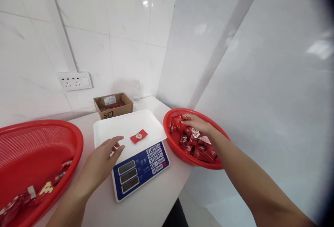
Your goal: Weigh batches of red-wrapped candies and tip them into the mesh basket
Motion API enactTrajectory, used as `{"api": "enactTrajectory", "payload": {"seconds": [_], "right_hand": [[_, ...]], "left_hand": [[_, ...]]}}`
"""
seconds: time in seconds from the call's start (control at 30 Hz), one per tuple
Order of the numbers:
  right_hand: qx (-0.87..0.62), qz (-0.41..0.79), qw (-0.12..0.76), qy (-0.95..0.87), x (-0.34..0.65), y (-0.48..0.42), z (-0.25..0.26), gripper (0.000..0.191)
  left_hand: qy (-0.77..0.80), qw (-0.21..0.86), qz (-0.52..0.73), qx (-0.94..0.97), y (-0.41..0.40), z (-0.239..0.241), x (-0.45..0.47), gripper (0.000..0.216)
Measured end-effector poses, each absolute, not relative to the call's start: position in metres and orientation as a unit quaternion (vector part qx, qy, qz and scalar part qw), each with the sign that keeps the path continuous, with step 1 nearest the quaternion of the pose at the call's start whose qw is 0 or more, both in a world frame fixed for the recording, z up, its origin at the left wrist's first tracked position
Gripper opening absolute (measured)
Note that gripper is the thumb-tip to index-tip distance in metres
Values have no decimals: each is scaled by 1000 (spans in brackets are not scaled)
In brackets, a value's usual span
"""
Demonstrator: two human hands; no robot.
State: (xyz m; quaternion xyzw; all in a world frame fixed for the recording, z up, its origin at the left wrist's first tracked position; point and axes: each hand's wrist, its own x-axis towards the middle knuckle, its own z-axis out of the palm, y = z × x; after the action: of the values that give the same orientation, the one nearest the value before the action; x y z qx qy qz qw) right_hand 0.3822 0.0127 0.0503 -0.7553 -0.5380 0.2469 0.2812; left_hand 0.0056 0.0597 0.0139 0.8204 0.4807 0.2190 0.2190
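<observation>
My left hand (105, 155) hovers over the left front part of a digital scale (142, 171), its fingers loosely curved and apart, with nothing in them. On the scale's white tray (112, 127) lies one small red packet (138, 136) with a pale round label. My right hand (197, 122) reaches into the red plastic basket (180, 155) at the right. Its fingers pinch a shiny red wrapped packet (178, 120) near the basket's far left side. Beneath that hand lie several more red packets (202, 152), partly hidden by my arm.
A larger red basket (75, 147) with several red packets (47, 188) stands at the left. Behind the scale sits a small open cardboard box (117, 110) with red items inside. A wall socket (75, 81) is above the white table (156, 195); walls close in behind and right.
</observation>
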Motion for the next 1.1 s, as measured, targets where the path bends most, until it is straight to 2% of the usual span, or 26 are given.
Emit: {"api": "enactTrajectory", "payload": {"seconds": [0.1, 0.2, 0.47, 0.63, 0.9, 1.1], "right_hand": [[-697, 304, 388, -520, 371, 15, 57, 22], [-636, 382, 432, -513, 344, 16, 64, 25], [-505, 555, 430, -502, 248, 13, 60, 31], [-476, 604, 388, -508, 217, 14, 53, 32], [-471, 601, 409, -500, 211, 15, 51, 38], [-561, 530, 431, -467, 223, 17, 55, 36]], "left_hand": [[479, 234, 230, 814, 58, 17, 7, 38], [469, 293, 249, 795, 53, 22, 10, 40], [350, 530, 314, 705, 38, 24, 22, 58], [261, 666, 349, 605, 34, 29, 25, 47], [290, 665, 412, 551, 37, 29, 25, 40], [294, 652, 529, 457, 45, 29, 20, 37]]}}
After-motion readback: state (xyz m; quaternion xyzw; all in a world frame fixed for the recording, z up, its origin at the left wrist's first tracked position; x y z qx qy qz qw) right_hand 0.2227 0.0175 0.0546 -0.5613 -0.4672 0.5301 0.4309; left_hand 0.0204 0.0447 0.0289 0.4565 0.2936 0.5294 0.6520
